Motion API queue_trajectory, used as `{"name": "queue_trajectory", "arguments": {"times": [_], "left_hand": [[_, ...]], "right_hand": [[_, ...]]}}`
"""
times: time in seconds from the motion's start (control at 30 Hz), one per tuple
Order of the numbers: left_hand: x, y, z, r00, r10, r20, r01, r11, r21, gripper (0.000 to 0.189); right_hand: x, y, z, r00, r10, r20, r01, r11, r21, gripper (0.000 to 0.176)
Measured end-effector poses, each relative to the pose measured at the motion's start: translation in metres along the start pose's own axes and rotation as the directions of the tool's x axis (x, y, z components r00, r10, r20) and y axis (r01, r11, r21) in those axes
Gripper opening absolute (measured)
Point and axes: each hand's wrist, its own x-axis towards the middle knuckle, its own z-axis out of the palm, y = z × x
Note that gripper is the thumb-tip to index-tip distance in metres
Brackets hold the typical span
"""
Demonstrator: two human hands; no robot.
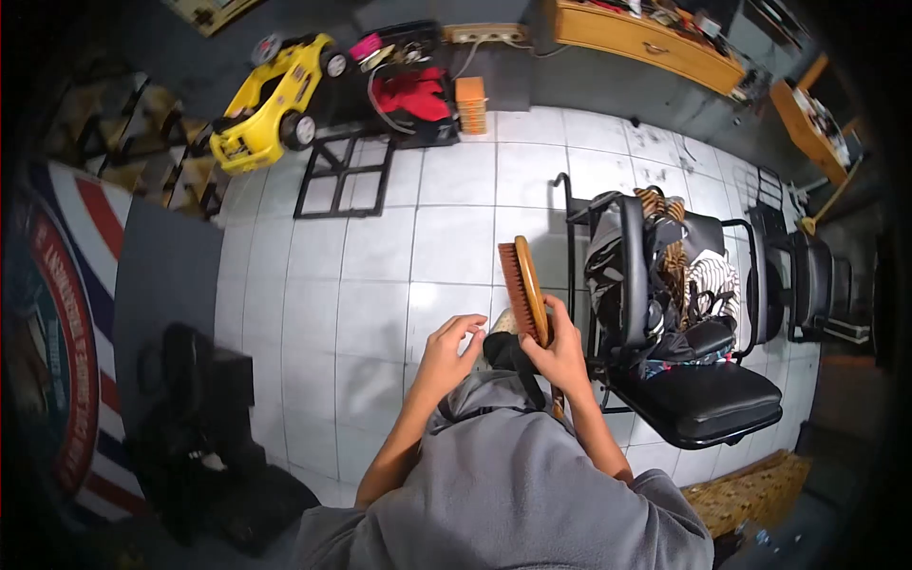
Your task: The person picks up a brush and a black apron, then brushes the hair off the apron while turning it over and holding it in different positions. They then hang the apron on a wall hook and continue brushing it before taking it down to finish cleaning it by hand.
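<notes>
A brush [532, 290] with an orange-brown wooden back and reddish-brown bristles stands nearly upright in front of me. My right hand [560, 353] is closed around its lower end, thumb across the near side. The bristles face left. My left hand [448, 353] hovers to the left of the brush, apart from it, with loosely bent fingers and nothing in it. Between and below the hands, part of a foot and dark cloth show.
On my right, a black barber chair [708, 404] carries a heap of clothes and bags [679, 275]. A yellow toy car [271, 100], a black metal frame [347, 176] and an orange stack [471, 104] lie ahead. A wooden drawer unit [646, 43] lines the far wall.
</notes>
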Motion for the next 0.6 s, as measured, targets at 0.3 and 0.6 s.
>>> {"name": "queue_trajectory", "arguments": {"times": [0.3,0.6], "left_hand": [[0.183,0.041,0.071,0.883,0.219,0.415,-0.207,0.975,-0.075,0.019],[0.303,0.085,0.186,0.435,0.444,0.783,-0.347,0.885,-0.309,0.020]], "right_hand": [[0.068,0.017,-0.078,0.881,0.088,-0.466,-0.096,0.995,0.006,0.052],[0.093,0.047,-0.129,0.440,0.341,-0.831,-0.323,0.923,0.208,0.041]]}}
